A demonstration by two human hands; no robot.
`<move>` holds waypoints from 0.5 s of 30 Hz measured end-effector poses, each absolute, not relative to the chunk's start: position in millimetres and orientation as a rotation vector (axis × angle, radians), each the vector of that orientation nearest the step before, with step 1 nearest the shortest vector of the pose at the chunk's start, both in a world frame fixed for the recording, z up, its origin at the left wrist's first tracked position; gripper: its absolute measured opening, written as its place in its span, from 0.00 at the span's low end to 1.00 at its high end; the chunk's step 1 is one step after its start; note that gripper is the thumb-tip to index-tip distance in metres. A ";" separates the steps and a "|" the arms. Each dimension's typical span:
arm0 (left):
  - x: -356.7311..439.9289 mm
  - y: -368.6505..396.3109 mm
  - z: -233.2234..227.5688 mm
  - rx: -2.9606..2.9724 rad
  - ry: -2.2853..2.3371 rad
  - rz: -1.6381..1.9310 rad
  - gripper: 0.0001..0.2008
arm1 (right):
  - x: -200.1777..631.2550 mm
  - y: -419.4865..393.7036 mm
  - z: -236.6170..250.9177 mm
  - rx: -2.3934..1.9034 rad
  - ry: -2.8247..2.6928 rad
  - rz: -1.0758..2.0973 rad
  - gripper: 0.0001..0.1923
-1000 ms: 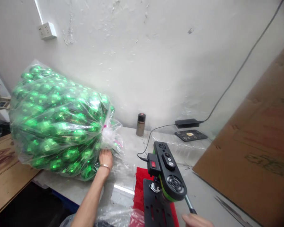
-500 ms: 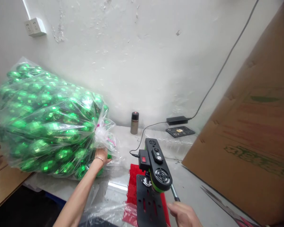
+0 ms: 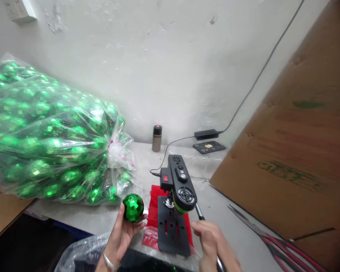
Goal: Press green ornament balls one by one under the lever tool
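A green, shiny faceted bauble (image 3: pixel 133 207) rests in the fingers of my left hand (image 3: pixel 121 234), held up left of a small black bench machine (image 3: pixel 182 181). This machine looks like a mini drill press; its tool tip is hidden under the head. Its slotted base plate (image 3: pixel 174 230) stands on a red cloth (image 3: pixel 153 211). My right hand (image 3: pixel 212 238) is closed around the lever (image 3: pixel 199 211) at the machine's right side. On the left lies a large clear plastic bag (image 3: pixel 117 153), tied at its neck and full of similar green baubles (image 3: pixel 49 143).
Long scissors with red handles (image 3: pixel 272 241) lie at the right beside a big cardboard box (image 3: pixel 289 151). Behind the machine are a small bottle (image 3: pixel 156 139), a black power adapter (image 3: pixel 206 134) and a phone-like flat object (image 3: pixel 209 146). An open plastic bag (image 3: pixel 73 249) hangs at the front edge.
My left hand has come away from the bag's tied end toward me, now with a green bauble in it. My right hand stays at the lever. The view has shifted slightly.
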State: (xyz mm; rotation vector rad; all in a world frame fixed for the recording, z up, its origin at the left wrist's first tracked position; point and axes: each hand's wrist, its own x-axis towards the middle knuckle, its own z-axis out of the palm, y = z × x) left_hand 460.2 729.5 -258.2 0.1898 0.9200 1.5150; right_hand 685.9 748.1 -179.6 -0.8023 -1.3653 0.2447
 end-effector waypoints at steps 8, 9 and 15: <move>500.7 743.7 -262.1 0.210 1.040 1.551 0.32 | 700.5 754.1 -175.0 -0.704 -1.587 0.118 0.12; 503.6 745.1 -264.4 0.332 1.132 1.542 0.35 | 699.6 753.4 -173.1 -0.706 -1.588 0.115 0.12; 526.4 750.0 -284.1 1.020 1.670 1.344 0.43 | 698.3 751.9 -166.5 -0.729 -1.573 0.131 0.13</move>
